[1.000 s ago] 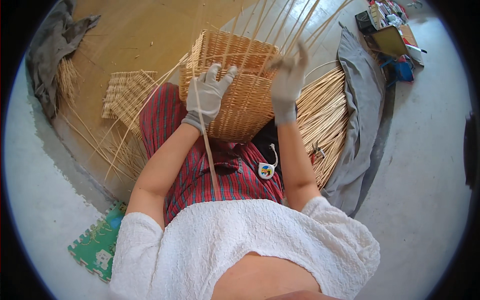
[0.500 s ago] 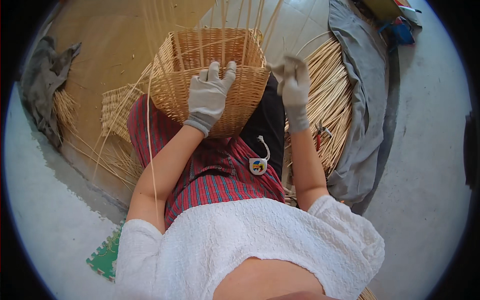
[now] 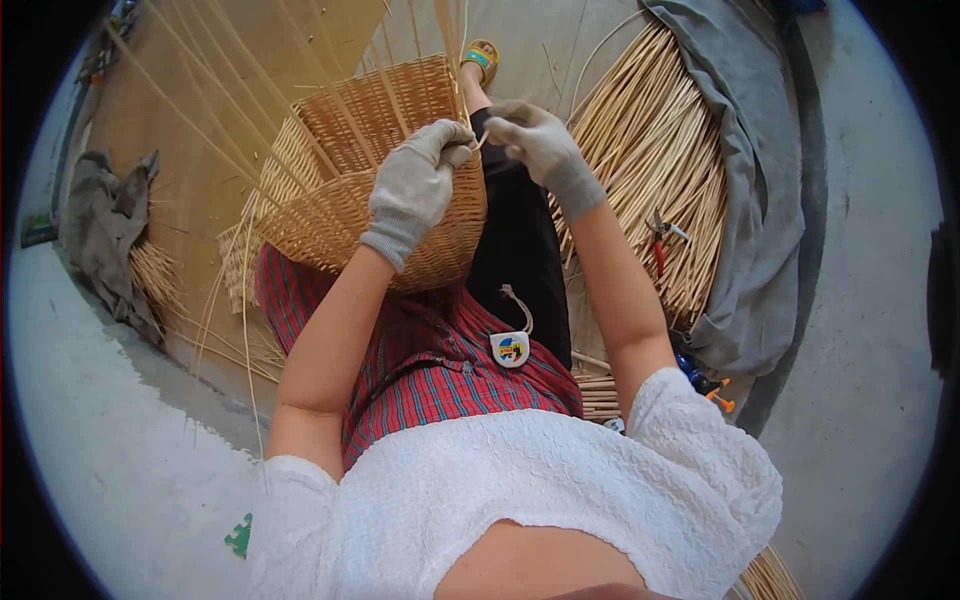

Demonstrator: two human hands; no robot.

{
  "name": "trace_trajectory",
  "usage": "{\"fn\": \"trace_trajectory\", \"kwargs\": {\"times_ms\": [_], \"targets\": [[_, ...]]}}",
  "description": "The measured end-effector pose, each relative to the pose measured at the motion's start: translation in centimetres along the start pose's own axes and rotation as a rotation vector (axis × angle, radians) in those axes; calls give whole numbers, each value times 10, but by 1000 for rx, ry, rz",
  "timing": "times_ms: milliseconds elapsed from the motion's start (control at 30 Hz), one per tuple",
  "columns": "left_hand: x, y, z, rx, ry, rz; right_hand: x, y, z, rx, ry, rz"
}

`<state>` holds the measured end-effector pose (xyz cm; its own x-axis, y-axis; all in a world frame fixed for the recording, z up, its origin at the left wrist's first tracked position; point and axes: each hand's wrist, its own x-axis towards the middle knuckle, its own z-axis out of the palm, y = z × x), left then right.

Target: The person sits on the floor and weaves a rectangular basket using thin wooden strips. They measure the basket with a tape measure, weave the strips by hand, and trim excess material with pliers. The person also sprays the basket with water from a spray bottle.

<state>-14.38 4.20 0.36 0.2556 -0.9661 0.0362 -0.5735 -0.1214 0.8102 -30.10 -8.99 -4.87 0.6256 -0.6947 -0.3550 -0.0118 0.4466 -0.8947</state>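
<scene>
A light tan woven basket (image 3: pixel 300 220) rests tilted on my lap, long upright strands rising from its walls. My gloved left hand (image 3: pixel 418 180) is closed at the top of the right corner, fingers gripping the rim. Beside it, my gloved right hand (image 3: pixel 540 150) pinches a pale cane strand (image 3: pixel 480 138) at that same corner, its fingertips slightly blurred. A small white tape measure (image 3: pixel 510 348) with a cord lies on the patterned red cloth (image 3: pixel 430 385) over my lap.
At right lie a large cane bundle (image 3: pixel 640 140), red-handled pruning shears (image 3: pixel 660 250) on it, grey cloth (image 3: pixel 760 280) and a blue-orange tool (image 3: pixel 705 385). At left are a dark cloth (image 3: pixel 110 230), a flat woven panel (image 3: pixel 238 265) and loose canes. A sandaled foot (image 3: pixel 480 65) shows beyond the basket.
The basket has shifted left and turned. My right hand has moved inward to the rim corner, and my left hand's spread fingers have closed there. The camera view has shifted.
</scene>
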Motion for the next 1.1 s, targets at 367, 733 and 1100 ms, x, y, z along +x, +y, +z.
{"fn": "trace_trajectory", "kwargs": {"times_ms": [367,733,1100], "targets": [[10,13,-14,390,-132,108,48,-33,30,-474,-360,-755],[2,24,20,350,112,-22,90,22,-8,-703,188,-328],[-143,-98,-99,286,907,-308,-59,-14,136,-155,-52,-766]]}}
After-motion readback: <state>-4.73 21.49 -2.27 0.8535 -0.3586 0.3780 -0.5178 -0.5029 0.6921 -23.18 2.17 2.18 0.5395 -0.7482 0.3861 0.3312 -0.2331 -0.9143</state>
